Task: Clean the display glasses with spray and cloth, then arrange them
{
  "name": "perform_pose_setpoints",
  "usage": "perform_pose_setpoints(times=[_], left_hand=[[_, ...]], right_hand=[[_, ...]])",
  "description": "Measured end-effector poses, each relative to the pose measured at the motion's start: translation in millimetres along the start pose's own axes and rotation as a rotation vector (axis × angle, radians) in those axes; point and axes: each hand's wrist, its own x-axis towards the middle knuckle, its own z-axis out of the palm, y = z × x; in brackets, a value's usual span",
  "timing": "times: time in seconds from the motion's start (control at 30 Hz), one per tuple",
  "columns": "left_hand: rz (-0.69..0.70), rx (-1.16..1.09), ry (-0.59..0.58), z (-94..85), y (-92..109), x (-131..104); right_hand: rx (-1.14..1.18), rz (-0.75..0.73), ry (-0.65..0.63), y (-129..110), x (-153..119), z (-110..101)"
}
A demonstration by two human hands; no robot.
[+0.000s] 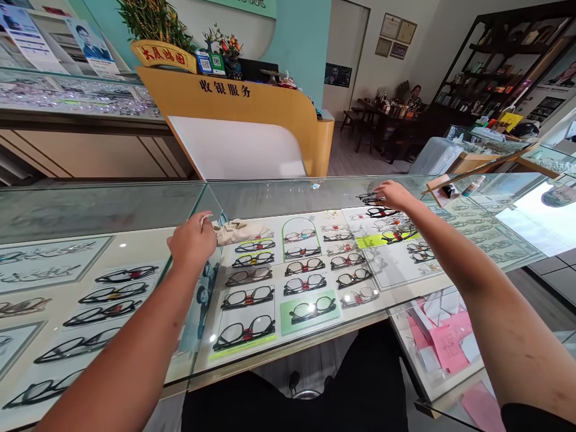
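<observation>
My left hand (193, 240) is closed on a crumpled beige cloth (243, 231), above the glass divider at the left part of the display case. The cloth hangs out to the right over the back row of glasses. My right hand (392, 195) reaches to the back right of the case, its fingers pinched on a dark pair of glasses (369, 198). Rows of glasses (305, 266) lie between my hands on white and green boards. Just below my right hand is another black-framed pair (381, 212).
An open drawer (432, 390) with pink and white papers (450, 345) is at the lower right. Behind the case stand a white chair back (238, 147) and a wooden cashier counter (270, 105). A person (414, 99) sits at a far table.
</observation>
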Motion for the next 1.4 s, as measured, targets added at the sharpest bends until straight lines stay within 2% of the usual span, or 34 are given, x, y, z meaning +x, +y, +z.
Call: perform_pose_setpoints(times=[0.3,0.47,0.57,0.77,0.83,0.9,1.03,1.17,1.3,1.4], left_hand=[[0.004,0.0,0.001,0.6,-1,0],[0.017,0.009,0.001,2.3,-3,2],[0.022,0.013,0.004,2.9,-4,3],[0.036,-0.004,-0.002,1.5,-5,3],[0.042,-0.009,0.008,1.9,-7,4],[0.046,-0.012,0.017,3.2,-10,4],[0.054,-0.015,0.021,7.1,-13,7],[0.046,-0.02,0.024,9.8,-14,8],[0.04,-0.026,0.024,9.7,-13,8],[0.04,-0.024,0.021,8.1,-12,7]], right_hand=[[0.069,0.038,0.012,-14,-7,-10],[0.136,0.129,0.096,-30,6,-28],[0.193,0.171,0.168,-62,31,-41],[0.333,0.147,0.181,-162,106,-45],[0.362,0.18,0.171,-184,126,-42],[0.386,0.218,0.154,-196,140,-38],[0.432,0.27,0.105,-201,157,-33],[0.501,0.316,0.096,-203,163,-29],[0.648,0.37,0.159,-196,158,-30],[0.821,0.364,0.233,-181,146,-36]])
